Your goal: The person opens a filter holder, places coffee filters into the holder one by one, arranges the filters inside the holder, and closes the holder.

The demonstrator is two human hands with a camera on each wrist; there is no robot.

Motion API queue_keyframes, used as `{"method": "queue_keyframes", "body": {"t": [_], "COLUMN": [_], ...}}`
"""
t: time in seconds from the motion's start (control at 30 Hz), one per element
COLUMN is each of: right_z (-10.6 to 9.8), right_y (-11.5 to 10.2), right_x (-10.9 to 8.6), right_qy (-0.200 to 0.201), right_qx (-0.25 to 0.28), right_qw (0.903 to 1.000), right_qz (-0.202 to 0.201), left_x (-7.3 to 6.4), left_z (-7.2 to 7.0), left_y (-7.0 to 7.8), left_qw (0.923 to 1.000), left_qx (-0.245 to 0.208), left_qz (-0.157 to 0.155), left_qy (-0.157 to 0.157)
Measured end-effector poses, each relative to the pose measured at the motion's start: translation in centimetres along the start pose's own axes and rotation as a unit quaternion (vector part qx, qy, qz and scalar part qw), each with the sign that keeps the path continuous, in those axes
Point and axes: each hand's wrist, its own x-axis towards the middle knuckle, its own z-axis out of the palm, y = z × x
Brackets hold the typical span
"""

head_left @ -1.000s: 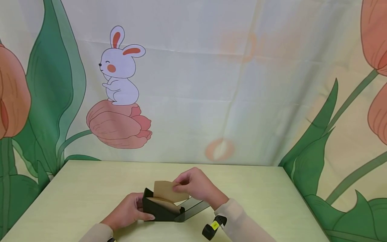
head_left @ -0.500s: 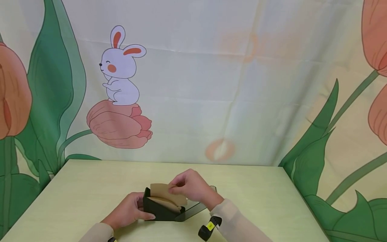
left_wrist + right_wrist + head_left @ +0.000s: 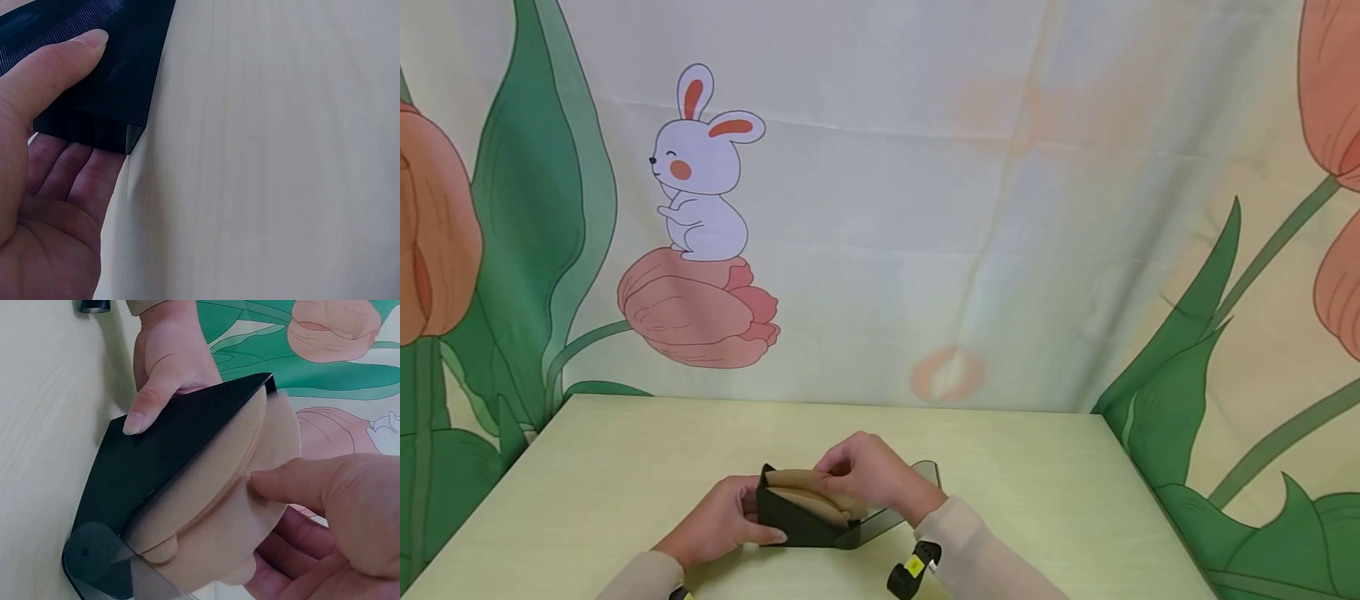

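A black coffee filter holder (image 3: 797, 523) stands on the table, its see-through lid (image 3: 928, 474) swung down to the right. My left hand (image 3: 728, 515) grips its left end, the thumb on the near side; in the left wrist view the fingers reach behind the black wall (image 3: 128, 81). Inside leans a stack of brown paper coffee filters (image 3: 234, 459) with rounded edges and small tabs. My right hand (image 3: 871, 477) pinches one more brown filter (image 3: 234, 522) between thumb and fingers. That filter sits behind the stack, partly down in the holder, its top edge slightly above the others.
The pale wooden table (image 3: 1015, 467) reaches back to a hanging cloth (image 3: 865, 208) printed with a rabbit and tulips. A black wrist camera (image 3: 913, 568) with a yellow label hangs below my right sleeve, low over the table.
My right hand has moved down and left, lowering the pinched filter into the holder behind the stack. Less of it shows above the rim now. My left hand keeps its grip on the holder.
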Motion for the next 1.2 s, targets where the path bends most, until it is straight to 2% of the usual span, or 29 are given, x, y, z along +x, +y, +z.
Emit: {"method": "queue_keyframes", "body": {"t": [0.37,0.67,0.97,1.1,1.2], "right_z": [0.64,0.65,0.74,0.77,0.95], "right_y": [0.00,-0.31,-0.44,-0.49,-0.51], "right_x": [0.28,0.27,-0.03,0.03,0.12], "right_qy": [-0.010,-0.061,-0.106,-0.102,-0.083], "right_qx": [-0.019,-0.059,-0.046,-0.022,-0.022], "right_qw": [0.9996,0.9961,0.9930,0.9944,0.9963], "right_qz": [0.018,0.023,0.028,0.017,0.010], "left_x": [-0.10,-0.07,-0.06,-0.02,-0.01], "left_z": [0.01,0.00,0.04,0.06,0.08], "left_y": [0.15,0.22,0.18,0.15,0.18], "left_qw": [1.0000,0.9999,0.9996,0.9997,0.9998], "left_qx": [0.006,0.015,0.026,0.022,0.018], "left_qz": [0.005,-0.002,-0.003,-0.006,-0.008], "left_qy": [0.002,0.006,0.013,0.011,0.010]}}
